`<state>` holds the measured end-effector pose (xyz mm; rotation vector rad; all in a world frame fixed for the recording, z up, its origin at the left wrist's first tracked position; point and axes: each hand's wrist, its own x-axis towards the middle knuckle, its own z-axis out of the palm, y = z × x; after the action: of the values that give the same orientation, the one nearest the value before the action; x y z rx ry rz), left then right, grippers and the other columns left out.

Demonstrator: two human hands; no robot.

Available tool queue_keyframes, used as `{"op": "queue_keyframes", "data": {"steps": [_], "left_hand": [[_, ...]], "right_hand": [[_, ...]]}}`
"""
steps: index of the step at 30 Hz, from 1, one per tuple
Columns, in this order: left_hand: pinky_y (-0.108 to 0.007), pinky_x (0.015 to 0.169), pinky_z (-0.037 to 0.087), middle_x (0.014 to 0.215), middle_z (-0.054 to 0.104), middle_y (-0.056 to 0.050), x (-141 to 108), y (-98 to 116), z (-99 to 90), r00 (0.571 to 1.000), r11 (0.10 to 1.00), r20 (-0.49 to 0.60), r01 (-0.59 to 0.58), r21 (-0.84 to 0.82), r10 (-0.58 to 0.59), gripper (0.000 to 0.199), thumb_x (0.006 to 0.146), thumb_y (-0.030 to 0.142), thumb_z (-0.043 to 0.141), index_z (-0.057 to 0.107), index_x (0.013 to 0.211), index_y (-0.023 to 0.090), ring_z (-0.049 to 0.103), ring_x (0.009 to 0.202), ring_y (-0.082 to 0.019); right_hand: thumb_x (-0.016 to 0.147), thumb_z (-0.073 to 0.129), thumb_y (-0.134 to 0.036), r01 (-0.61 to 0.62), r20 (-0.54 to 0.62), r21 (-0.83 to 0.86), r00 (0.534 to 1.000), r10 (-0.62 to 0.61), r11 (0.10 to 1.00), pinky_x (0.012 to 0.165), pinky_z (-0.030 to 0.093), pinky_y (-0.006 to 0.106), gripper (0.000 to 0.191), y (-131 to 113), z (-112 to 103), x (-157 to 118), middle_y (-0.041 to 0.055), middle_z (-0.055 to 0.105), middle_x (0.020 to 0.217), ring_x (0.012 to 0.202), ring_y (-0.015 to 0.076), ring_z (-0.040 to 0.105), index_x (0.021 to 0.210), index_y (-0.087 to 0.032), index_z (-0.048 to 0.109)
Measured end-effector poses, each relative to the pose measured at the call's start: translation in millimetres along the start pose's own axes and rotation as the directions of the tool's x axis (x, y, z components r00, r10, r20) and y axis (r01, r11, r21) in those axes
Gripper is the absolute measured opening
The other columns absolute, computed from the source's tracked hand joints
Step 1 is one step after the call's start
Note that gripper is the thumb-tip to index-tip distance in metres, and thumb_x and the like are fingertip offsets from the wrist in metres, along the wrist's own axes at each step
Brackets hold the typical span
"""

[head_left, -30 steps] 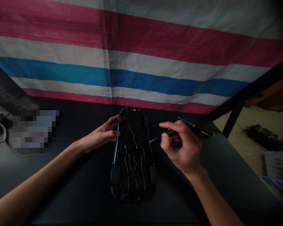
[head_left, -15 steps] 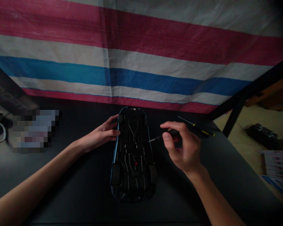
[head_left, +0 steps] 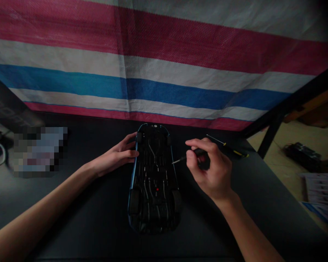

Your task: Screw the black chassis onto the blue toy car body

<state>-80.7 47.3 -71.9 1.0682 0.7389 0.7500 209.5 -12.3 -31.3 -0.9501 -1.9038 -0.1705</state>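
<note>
A blue toy car (head_left: 155, 182) lies upside down on the dark table, its black underside and wheels facing up. My left hand (head_left: 117, 154) holds the car's left side, with the thumb against the edge; some fingertips are hidden behind the body. Between the thumb and fingers of my right hand (head_left: 211, 167) is a screwdriver (head_left: 182, 159) with a dark handle. Its thin metal shaft points left, and the tip is at the car's right edge; whether it touches is unclear. The right hand itself stays a little right of the car.
A second screwdriver (head_left: 233, 151), black and yellow, lies on the table (head_left: 265, 203) at the right. At the left are a blurred-out flat object (head_left: 43, 149) and a white cable (head_left: 4, 153). A striped plastic sheet (head_left: 164, 69) hangs behind the table.
My right thumb and fingers have shifted slightly on the screwdriver's handle. The toy car and my left hand look unmoved.
</note>
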Motion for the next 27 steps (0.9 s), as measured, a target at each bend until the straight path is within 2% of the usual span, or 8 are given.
{"op": "queue_keyframes", "data": {"steps": [4, 6, 9, 13, 15, 20, 24, 27], "left_hand": [[-0.040, 0.102, 0.051, 0.148, 0.058, -0.006, -0.4, 0.3, 0.5, 1.000, 1.000, 0.002, -0.004, -0.008, 0.004, 0.075, 0.083, 0.025, 0.078, 0.047, 0.150, 0.038, 0.063, 0.121, -0.026], [-0.040, 0.101, 0.051, 0.146, 0.059, -0.005, -0.4, 0.4, 0.6, 1.000, 1.000, -0.006, 0.009, -0.010, -0.009, 0.076, 0.082, 0.026, 0.079, 0.047, 0.150, 0.038, 0.064, 0.118, -0.025], [-0.040, 0.102, 0.051, 0.146, 0.059, -0.005, -0.1, 0.6, 0.8, 1.000, 1.000, -0.022, 0.017, -0.010, -0.017, 0.076, 0.082, 0.026, 0.079, 0.047, 0.150, 0.039, 0.063, 0.121, -0.025], [-0.040, 0.104, 0.050, 0.148, 0.058, -0.005, 0.0, 0.6, 1.3, 1.000, 1.000, -0.015, 0.000, -0.017, -0.001, 0.074, 0.081, 0.025, 0.080, 0.050, 0.147, 0.038, 0.061, 0.125, -0.027], [-0.039, 0.103, 0.051, 0.148, 0.058, -0.005, 0.0, 0.4, 1.1, 1.000, 1.000, -0.009, -0.004, -0.023, 0.003, 0.073, 0.082, 0.025, 0.079, 0.050, 0.147, 0.038, 0.062, 0.124, -0.027], [-0.037, 0.101, 0.052, 0.144, 0.060, -0.004, 0.9, -0.9, 0.1, 1.000, 1.000, -0.007, 0.003, -0.024, -0.003, 0.073, 0.083, 0.024, 0.079, 0.049, 0.148, 0.038, 0.063, 0.121, -0.025], [-0.035, 0.101, 0.051, 0.147, 0.058, -0.004, 1.9, -1.9, -0.6, 1.000, 0.999, 0.009, -0.001, -0.039, 0.001, 0.072, 0.084, 0.023, 0.078, 0.049, 0.147, 0.038, 0.063, 0.121, -0.023], [-0.034, 0.100, 0.051, 0.148, 0.058, -0.004, 2.1, -1.9, -1.4, 1.000, 0.999, 0.014, -0.005, -0.052, 0.006, 0.071, 0.083, 0.022, 0.078, 0.050, 0.146, 0.038, 0.063, 0.120, -0.022]], "right_hand": [[0.092, 0.067, -0.014, 0.051, -0.040, -0.064, 0.998, -0.053, 0.997, 0.059, 0.051, 0.025, 0.021, -2.3, -0.2, -0.4, -0.0007, 0.073, 0.092, 0.071, 0.0134, 0.066, 0.110, -0.025, 0.062], [0.097, 0.058, -0.017, 0.051, -0.029, -0.028, 0.998, -0.052, 0.998, 0.065, 0.054, 0.027, 0.016, -2.0, -1.1, -1.4, 0.0016, 0.074, 0.094, 0.076, 0.0153, 0.068, 0.111, -0.023, 0.062], [0.098, 0.050, -0.018, 0.007, 0.003, 0.005, 1.000, -0.007, 1.000, 0.072, 0.056, 0.030, 0.021, -1.7, -1.8, -1.5, 0.0037, 0.072, 0.095, 0.078, 0.0172, 0.068, 0.114, -0.022, 0.062], [0.092, 0.067, -0.020, -0.059, -0.039, -0.068, 0.998, 0.057, 0.996, 0.057, 0.051, 0.024, 0.018, -1.7, -1.3, 0.9, -0.0006, 0.073, 0.096, 0.064, 0.0115, 0.063, 0.109, -0.025, 0.062], [0.093, 0.068, -0.023, -0.074, -0.029, -0.056, 0.997, 0.072, 0.996, 0.055, 0.049, 0.023, 0.015, -0.8, -1.4, 1.5, -0.0012, 0.072, 0.095, 0.059, 0.0102, 0.060, 0.107, -0.025, 0.062], [0.097, 0.054, -0.022, -0.056, 0.049, 0.041, 0.997, 0.054, 0.998, 0.070, 0.055, 0.028, 0.021, -0.6, -2.6, 2.3, 0.0031, 0.070, 0.099, 0.080, 0.0162, 0.067, 0.117, -0.023, 0.060], [0.092, 0.065, -0.016, -0.080, 0.006, -0.038, 0.997, 0.080, 0.996, 0.059, 0.050, 0.021, 0.020, -3.7, -2.5, 2.2, -0.0024, 0.071, 0.096, 0.068, 0.0101, 0.063, 0.110, -0.025, 0.061], [0.094, 0.064, -0.017, -0.082, 0.019, -0.018, 0.996, 0.083, 0.996, 0.055, 0.047, 0.020, 0.016, -3.8, -3.6, 0.8, -0.0035, 0.071, 0.094, 0.064, 0.0085, 0.061, 0.107, -0.026, 0.061]]}}
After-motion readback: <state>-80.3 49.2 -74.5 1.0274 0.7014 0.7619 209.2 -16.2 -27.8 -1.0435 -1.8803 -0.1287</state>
